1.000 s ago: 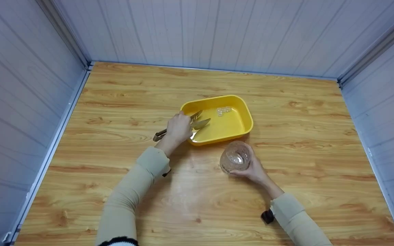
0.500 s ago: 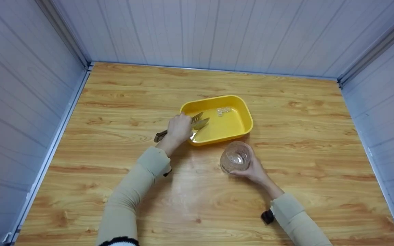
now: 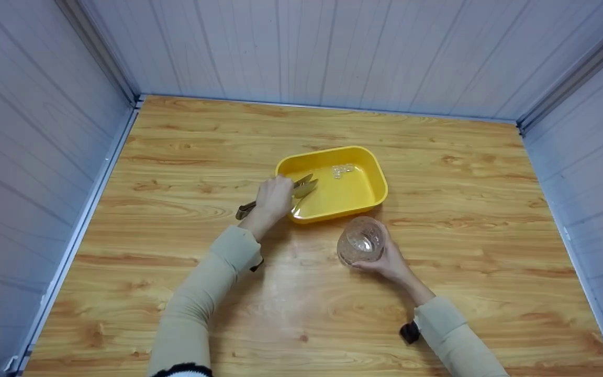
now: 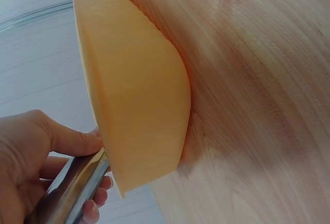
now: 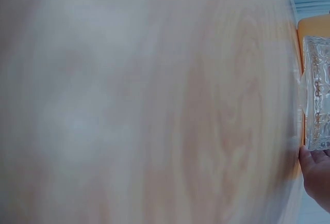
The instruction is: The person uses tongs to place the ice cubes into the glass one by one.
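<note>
My left hand (image 3: 274, 196) grips metal tongs (image 3: 246, 209) over the left end of a yellow tub (image 3: 341, 213). The two tong tips sit inside the tub, slightly apart with nothing seen between them. In the left wrist view, thumb and fingers wrap the tongs (image 4: 72, 188) right at the tub's rim. Several small clear cubes (image 3: 342, 170) lie together near the tub's far wall. In front of the tub stands a clear patterned glass (image 3: 351, 251), and my right hand (image 3: 390, 261) holds it round its right side. The right wrist view shows only part of this glass (image 5: 318, 95).
The wood-grain table (image 3: 464, 225) is closed in by pale panelled walls (image 3: 301, 52) at the back and both sides. A black strap piece (image 3: 410, 332) hangs at the right sleeve cuff.
The tong tips have drawn closer together inside the tub, while the left hand has barely shifted. My right hand, the glass, the cubes and the tub have stayed in place.
</note>
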Available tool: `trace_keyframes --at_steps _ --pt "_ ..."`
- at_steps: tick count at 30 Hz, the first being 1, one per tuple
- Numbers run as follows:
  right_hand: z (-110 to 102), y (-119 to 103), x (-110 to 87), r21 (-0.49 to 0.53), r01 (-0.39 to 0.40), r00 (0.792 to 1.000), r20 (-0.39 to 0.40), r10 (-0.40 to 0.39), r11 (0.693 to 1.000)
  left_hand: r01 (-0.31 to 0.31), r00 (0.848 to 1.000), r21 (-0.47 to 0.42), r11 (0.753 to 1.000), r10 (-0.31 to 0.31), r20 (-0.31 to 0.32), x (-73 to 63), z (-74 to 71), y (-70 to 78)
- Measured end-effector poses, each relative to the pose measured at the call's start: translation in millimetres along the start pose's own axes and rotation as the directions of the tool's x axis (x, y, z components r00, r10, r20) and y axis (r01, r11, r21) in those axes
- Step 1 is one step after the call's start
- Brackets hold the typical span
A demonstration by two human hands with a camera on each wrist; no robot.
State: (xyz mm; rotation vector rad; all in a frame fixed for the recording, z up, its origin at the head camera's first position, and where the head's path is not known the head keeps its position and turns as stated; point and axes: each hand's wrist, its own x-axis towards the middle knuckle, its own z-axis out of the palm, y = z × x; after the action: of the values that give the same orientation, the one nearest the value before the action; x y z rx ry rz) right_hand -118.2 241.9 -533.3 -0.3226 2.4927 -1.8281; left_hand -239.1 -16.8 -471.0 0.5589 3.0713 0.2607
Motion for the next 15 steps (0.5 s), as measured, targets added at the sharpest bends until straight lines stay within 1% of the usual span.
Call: trace_keyframes --at_steps 2,4,11,15 --pt "0.4 -1.7 0.0 0.009 -0.004 1.000 0.005 0.004 1.000 -0.005 1.000 -0.004 1.000 0.005 -0.003 -0.2 0.2 -0.3" --pt "0.4 -2.8 -0.1 -0.006 -0.005 1.000 0.001 0.005 1.000 -0.004 1.000 -0.010 1.000 0.004 -0.004 -0.3 0.1 -0.3" --pt "1.0 -2.5 -0.3 -0.033 0.017 1.000 -0.013 -0.017 0.999 -0.013 1.000 -0.014 1.000 0.013 -0.013 -0.4 1.1 -0.5" --pt "1.1 -2.3 -0.3 -0.038 0.027 1.000 -0.015 -0.027 0.999 -0.017 1.000 -0.017 1.000 0.017 -0.009 -1.0 2.1 -1.0"
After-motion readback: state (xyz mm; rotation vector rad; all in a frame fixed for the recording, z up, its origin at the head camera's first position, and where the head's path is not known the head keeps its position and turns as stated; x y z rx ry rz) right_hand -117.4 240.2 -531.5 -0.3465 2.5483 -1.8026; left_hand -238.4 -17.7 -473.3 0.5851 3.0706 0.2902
